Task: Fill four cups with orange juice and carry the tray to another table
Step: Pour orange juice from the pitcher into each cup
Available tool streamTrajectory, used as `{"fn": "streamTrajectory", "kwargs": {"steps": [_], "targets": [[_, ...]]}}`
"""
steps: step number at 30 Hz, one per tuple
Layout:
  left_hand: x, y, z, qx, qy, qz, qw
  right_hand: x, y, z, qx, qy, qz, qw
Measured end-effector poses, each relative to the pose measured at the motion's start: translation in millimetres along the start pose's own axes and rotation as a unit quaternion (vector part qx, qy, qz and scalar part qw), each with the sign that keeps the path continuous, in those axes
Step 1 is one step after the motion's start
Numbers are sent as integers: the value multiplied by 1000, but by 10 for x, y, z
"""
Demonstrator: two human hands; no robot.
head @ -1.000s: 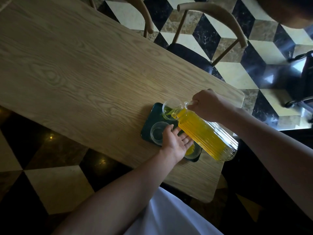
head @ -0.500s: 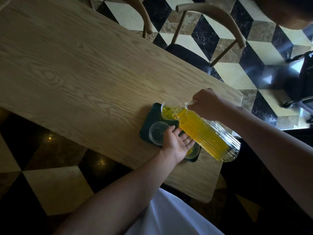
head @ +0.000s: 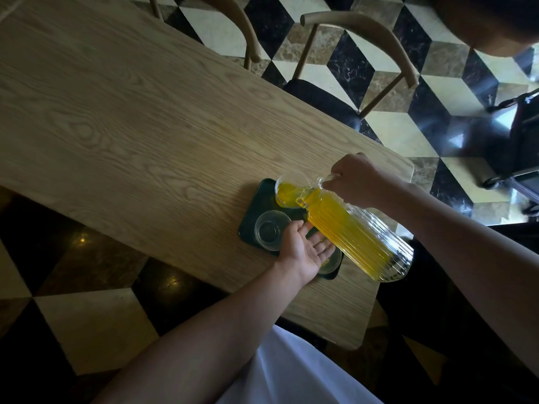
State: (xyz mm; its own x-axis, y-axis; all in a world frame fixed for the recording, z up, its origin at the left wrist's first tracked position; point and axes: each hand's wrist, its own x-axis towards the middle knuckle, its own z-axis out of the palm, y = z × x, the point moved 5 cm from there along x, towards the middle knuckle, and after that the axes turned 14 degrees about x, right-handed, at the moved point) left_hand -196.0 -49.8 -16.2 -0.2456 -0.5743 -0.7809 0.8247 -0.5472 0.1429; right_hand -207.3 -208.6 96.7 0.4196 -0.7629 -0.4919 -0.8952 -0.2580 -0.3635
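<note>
A dark green tray lies on the wooden table near its right end. My right hand grips the neck of a ribbed glass carafe of orange juice, tilted with its spout over the far clear cup, which holds juice. The near-left cup is empty. My left hand rests flat and open on the tray beside it, partly covering another cup with some juice. Any fourth cup is hidden under the carafe.
Two wooden chairs stand at the table's far side on a black, cream and brown tiled floor. A dark wheeled frame is at the right edge. The table's right end is close to the tray.
The juice level in the far cup has risen from a trace to a good part of the cup. Both hands and the carafe have stayed almost still.
</note>
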Motion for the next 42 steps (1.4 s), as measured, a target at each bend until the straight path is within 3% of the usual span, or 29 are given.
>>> {"fn": "streamTrajectory", "kwargs": {"steps": [14, 34, 42], "targets": [[-47, 25, -28, 18, 11, 3, 1000, -38, -19, 4, 23, -3, 25, 999], [-169, 339, -182, 153, 13, 71, 986, -418, 55, -134, 162, 110, 16, 981], [-429, 106, -239, 139, 53, 74, 986, -704, 118, 32, 170, 115, -3, 979]]}}
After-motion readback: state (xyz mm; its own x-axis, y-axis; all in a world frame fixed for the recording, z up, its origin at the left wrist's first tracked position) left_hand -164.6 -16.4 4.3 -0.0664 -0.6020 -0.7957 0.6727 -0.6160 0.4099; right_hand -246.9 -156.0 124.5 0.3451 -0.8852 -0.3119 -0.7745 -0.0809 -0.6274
